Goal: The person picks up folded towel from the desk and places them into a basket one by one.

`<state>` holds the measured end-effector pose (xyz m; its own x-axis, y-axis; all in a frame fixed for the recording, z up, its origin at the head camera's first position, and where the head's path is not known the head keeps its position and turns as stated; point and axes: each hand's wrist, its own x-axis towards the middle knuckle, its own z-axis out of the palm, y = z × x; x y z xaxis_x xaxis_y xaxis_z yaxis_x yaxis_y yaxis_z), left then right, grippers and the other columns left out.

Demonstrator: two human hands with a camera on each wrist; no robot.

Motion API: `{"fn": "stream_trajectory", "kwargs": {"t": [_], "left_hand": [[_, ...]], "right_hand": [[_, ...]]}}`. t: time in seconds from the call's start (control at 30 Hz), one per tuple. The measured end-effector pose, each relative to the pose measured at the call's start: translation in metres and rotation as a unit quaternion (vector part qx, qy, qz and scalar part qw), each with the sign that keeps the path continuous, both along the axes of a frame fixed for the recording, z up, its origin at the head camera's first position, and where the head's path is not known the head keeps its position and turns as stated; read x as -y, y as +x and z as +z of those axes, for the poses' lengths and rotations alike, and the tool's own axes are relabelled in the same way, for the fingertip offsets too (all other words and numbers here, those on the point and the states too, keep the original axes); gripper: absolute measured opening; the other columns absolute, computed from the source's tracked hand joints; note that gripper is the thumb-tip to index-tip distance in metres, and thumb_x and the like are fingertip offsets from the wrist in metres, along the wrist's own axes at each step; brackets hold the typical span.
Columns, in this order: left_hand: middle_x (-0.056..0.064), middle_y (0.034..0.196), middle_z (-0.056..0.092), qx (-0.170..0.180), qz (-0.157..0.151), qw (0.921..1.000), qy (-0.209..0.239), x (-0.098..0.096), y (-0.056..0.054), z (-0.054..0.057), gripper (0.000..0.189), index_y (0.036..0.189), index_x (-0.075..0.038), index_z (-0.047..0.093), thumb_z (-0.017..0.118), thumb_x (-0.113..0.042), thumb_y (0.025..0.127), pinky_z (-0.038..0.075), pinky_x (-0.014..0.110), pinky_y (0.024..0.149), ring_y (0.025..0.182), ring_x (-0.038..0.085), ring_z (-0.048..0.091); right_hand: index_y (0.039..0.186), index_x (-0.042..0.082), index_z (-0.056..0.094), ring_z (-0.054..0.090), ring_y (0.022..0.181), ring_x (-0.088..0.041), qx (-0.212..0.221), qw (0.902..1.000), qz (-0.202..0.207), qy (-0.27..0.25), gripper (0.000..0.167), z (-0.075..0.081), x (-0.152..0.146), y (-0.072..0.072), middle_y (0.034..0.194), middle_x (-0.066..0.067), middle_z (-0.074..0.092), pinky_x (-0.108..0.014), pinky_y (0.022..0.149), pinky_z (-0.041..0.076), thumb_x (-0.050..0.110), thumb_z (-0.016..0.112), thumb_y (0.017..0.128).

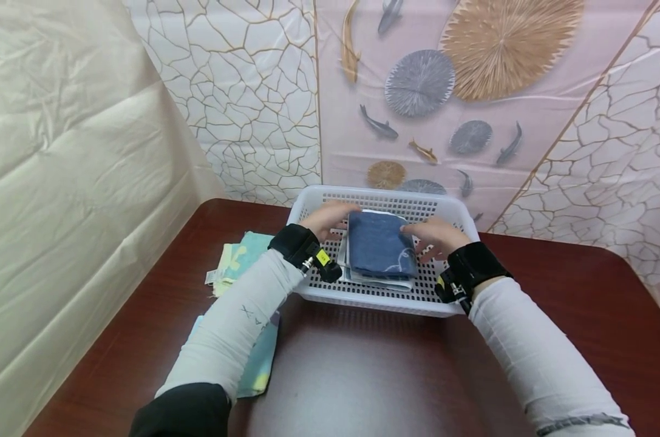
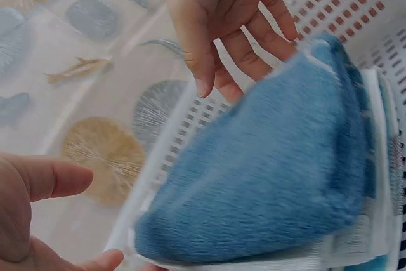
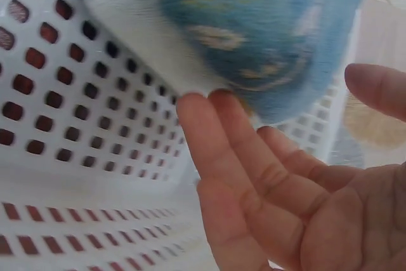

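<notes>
A folded blue towel (image 1: 381,243) lies on top of a stack inside the white perforated basket (image 1: 384,194). White folded cloths (image 2: 377,169) show beneath it. My left hand (image 1: 328,220) is at the stack's left side, thumb and fingers spread apart in the left wrist view. On the opposite side is my right hand (image 1: 436,235), its fingers extended. In the right wrist view, the fingertips (image 3: 190,103) of that hand are right at the edge of the stack. The blue towel has a stitched pale pattern near its lower corner.
On the brown table (image 1: 362,370), an aqua and yellow towel (image 1: 250,252) with a white tag lies left of the basket. Another aqua towel (image 1: 261,364) lies nearer, partly hidden by my left arm. A patterned cloth backdrop (image 1: 258,109) hangs behind the basket.
</notes>
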<state>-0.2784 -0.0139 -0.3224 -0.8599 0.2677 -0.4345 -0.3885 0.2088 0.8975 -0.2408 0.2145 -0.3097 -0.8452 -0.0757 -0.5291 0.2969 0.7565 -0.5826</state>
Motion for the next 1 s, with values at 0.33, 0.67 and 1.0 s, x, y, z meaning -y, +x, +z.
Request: {"fn": "stream_trajectory", "kwargs": {"t": [0.33,0.67,1.0], "left_hand": [[0.015,0.155,0.038,-0.065,-0.019,0.9977,0.004,0.018,0.01,0.038,0.058,0.153,-0.01,0.031,0.054,-0.028,0.102,0.029,0.054,0.118,0.143,0.033,0.039],[0.009,0.147,0.051,-0.15,-0.053,0.9869,-0.026,0.046,0.039,0.086,0.05,0.147,-0.013,0.035,0.052,-0.028,0.103,0.034,0.053,0.115,0.137,0.027,0.048],[0.011,0.146,0.048,-0.245,-0.094,0.9602,-0.096,0.076,0.08,0.123,0.049,0.145,-0.013,0.037,0.054,-0.026,0.101,0.04,0.057,0.11,0.132,0.028,0.049]], "right_hand": [[0.156,-0.001,0.018,0.052,0.126,-0.045,-0.043,0.9973,-0.018,-0.057,0.073,0.031,-0.001,0.013,0.131,-0.025,0.046,-0.043,0.092,0.048,0.044,0.041,0.104],[0.154,0.001,0.024,0.065,0.094,-0.014,-0.093,0.9907,-0.012,-0.098,0.074,0.057,-0.018,0.033,0.135,-0.02,0.052,-0.056,0.109,0.038,0.05,0.044,0.102],[0.151,0.003,0.032,0.064,0.083,-0.005,-0.16,0.9841,-0.004,-0.077,0.071,0.077,-0.024,0.063,0.111,-0.003,0.065,-0.058,0.105,0.039,0.052,0.047,0.101]]}}
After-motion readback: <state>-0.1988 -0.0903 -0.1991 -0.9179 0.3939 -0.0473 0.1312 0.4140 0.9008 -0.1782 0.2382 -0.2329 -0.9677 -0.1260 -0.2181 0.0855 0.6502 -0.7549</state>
